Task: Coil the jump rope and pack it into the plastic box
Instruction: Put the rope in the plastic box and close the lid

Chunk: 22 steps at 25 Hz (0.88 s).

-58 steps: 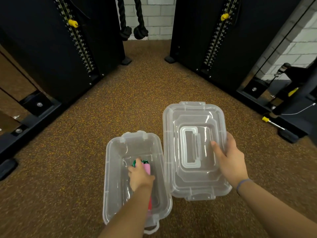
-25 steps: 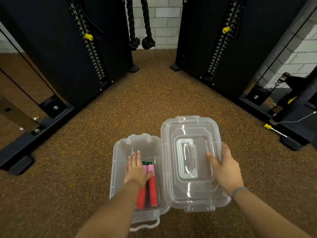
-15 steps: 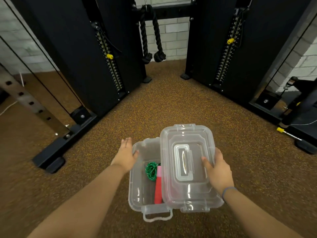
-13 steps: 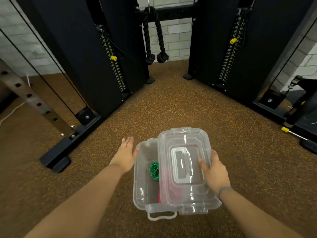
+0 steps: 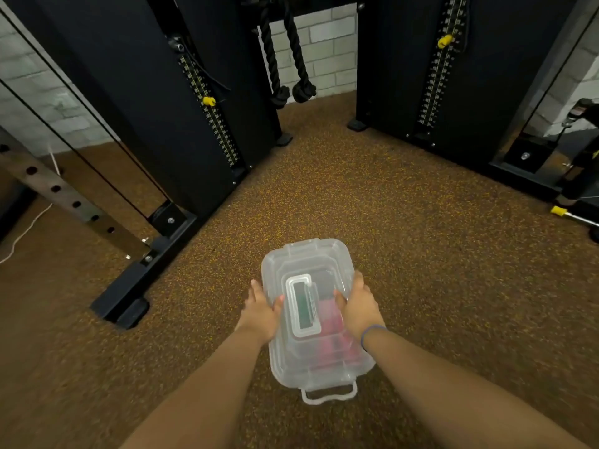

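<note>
The clear plastic box (image 5: 291, 367) sits on the brown speckled floor with its clear lid (image 5: 308, 260) lying on top of it. Through the lid I see the jump rope's pink handles (image 5: 330, 332) and its green coil (image 5: 303, 307) as blurred colours. My left hand (image 5: 261, 311) grips the lid's left edge, thumb on top. My right hand (image 5: 358, 306) grips the right edge, thumb on top, a band on the wrist. A loose clear latch loop (image 5: 329, 395) sticks out at the box's near end.
Black cable-machine towers (image 5: 201, 102) stand at the left and right (image 5: 431, 76), with a black base foot (image 5: 129, 303) close to the box's left. A black rope attachment (image 5: 288, 69) hangs at the back. A yellow-tipped bar (image 5: 570, 215) lies far right.
My right hand slid the lid leftwards from beside the box to fully over it. My left hand left the inside of the box and now grips the lid's left edge.
</note>
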### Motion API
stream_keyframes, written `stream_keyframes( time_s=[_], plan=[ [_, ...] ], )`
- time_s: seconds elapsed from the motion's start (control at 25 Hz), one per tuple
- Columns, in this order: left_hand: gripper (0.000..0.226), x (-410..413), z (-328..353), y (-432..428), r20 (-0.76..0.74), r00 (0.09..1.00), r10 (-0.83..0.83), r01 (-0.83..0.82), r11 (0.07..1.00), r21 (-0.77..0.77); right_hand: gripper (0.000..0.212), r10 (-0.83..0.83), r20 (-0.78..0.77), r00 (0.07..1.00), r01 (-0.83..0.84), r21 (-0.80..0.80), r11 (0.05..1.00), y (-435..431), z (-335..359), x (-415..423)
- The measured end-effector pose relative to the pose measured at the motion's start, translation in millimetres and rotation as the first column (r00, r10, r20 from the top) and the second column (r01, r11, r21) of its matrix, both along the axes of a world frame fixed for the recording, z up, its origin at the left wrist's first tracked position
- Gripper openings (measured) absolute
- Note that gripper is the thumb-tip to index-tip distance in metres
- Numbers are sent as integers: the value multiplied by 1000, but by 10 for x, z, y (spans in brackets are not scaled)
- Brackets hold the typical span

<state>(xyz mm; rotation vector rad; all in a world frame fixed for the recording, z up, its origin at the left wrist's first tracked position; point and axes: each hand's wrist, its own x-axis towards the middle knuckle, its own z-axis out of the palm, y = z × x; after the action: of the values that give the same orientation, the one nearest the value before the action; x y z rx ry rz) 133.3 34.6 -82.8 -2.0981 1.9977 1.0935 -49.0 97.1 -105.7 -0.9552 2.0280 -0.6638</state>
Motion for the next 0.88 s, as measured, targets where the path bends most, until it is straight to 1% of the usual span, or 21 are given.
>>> stream_keyframes(
  time_s=[0.04,0.12,0.2,0.28,0.4,0.52,0.6,0.68,0.72,0.8,0.88],
  plan=[
    [76,-39,-36,59,-62,987,148,-144,988,60,66,2,2,1000,-2,6,1000,-20,-30,8],
    [73,-138,-120,301,-134,895,426,-409,903,133,62,2,4,1000,-2,22,1000,-27,-65,9],
    [70,-226,-198,578,-171,799,576,-555,817,157,52,-5,5,1000,5,36,999,-21,-76,-15],
    [69,-229,-257,708,-218,730,647,-635,761,133,49,5,-3,1000,-5,40,999,-47,-73,-50],
    [74,-164,-330,717,-236,628,741,-724,668,172,70,36,12,999,-36,9,999,-204,-61,-129],
    [85,-140,-424,792,-216,527,822,-782,569,254,76,91,40,995,-92,7,996,-487,-90,-259],
    [92,-151,-461,840,-228,437,870,-821,489,295,89,207,11,978,-207,27,978,-670,-92,-368],
    [97,-150,-506,836,-222,393,892,-834,448,321,106,340,-27,940,-338,41,940,-862,-61,-433],
    [98,-149,-514,829,-223,380,898,-838,436,327,111,393,-47,918,-391,51,919,-963,-38,-449],
    [97,-137,-516,841,-245,346,906,-853,412,321,110,469,-93,878,-464,71,883,-1148,6,-421],
    [100,-94,-533,883,-273,292,916,-861,377,343,105,480,-103,871,-472,94,877,-1305,32,-325]
  ],
)
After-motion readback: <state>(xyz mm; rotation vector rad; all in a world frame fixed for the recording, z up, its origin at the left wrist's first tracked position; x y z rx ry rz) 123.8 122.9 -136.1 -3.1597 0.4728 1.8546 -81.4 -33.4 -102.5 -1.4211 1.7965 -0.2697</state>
